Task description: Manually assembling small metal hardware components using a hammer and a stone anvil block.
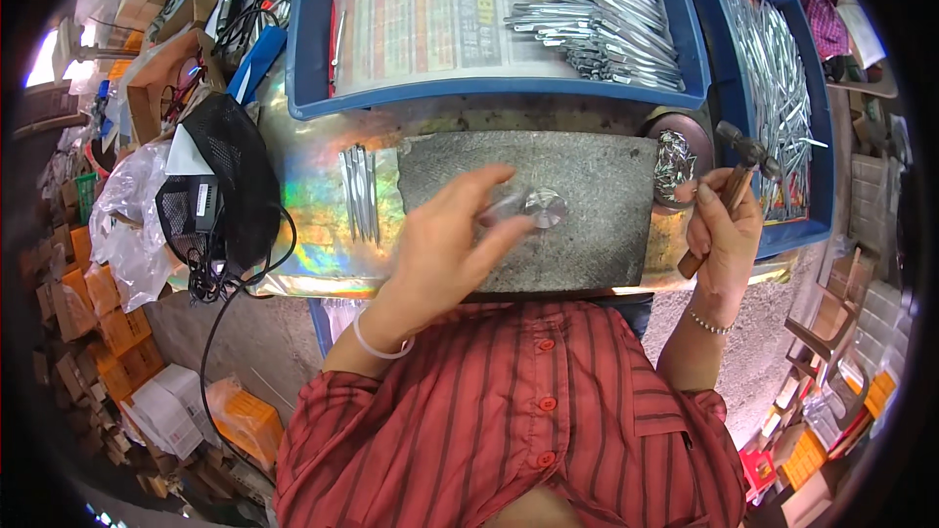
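Two hands work over a grey stone slab (587,235) on the table (323,235), which is covered in a shiny rainbow-tinted sheet. The left hand (445,244) reaches across the slab, fingers (489,181) loosely curled, pinching a thin metal piece (509,203) that looks blurred; its tip lies at a small round steel anvil (545,206) set in the slab. The right hand (724,230) is closed around the wooden handle of a hammer (738,176), held raised just off the slab's right end, head up. A small bundle of metal pins (360,191) lies left of the slab. Behind it, a blue tray (313,59) lined with newspaper holds many silvery metal pieces (606,10); a second blue tray (822,137) to the right holds more.
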The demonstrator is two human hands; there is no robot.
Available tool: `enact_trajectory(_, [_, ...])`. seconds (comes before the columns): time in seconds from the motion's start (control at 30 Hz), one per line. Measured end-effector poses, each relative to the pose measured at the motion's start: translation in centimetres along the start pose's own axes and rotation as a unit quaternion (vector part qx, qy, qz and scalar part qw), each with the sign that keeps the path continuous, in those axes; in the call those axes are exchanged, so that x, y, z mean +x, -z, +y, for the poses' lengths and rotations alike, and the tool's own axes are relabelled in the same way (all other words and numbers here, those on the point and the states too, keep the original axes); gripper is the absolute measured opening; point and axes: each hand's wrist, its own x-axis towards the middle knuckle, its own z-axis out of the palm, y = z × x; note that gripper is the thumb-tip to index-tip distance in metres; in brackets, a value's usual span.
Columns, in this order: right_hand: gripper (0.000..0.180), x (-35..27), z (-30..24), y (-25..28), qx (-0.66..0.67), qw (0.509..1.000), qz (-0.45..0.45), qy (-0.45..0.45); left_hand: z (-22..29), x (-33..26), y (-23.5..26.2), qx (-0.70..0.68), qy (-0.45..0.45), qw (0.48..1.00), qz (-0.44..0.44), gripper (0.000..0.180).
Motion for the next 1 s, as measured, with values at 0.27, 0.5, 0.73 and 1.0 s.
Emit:
enact_trajectory(0.27, [0.015,-2.4,0.0,-3.9,0.124,0.977,-0.125,-0.121,-1.4,-0.8,0.7,-0.049,-0.138,0.983,0.110,0.017])
enact_trajectory(0.5, [0.016,-3.5,0.2,-5.9,0.124,0.960,-0.189,-0.167,-1.7,-2.2,0.1,0.010,-0.093,0.994,0.065,0.014])
enact_trajectory(0.73, [0.016,-4.8,0.7,-7.1,0.149,0.944,-0.214,-0.202,-0.7,-3.0,0.1,-0.252,0.074,0.965,-0.013,0.014])
enact_trajectory(1.0, [0.018,-5.8,0.5,-7.4,0.129,0.953,-0.231,-0.146,-0.1,-2.8,-1.5,-0.655,0.200,0.727,-0.051,0.020])
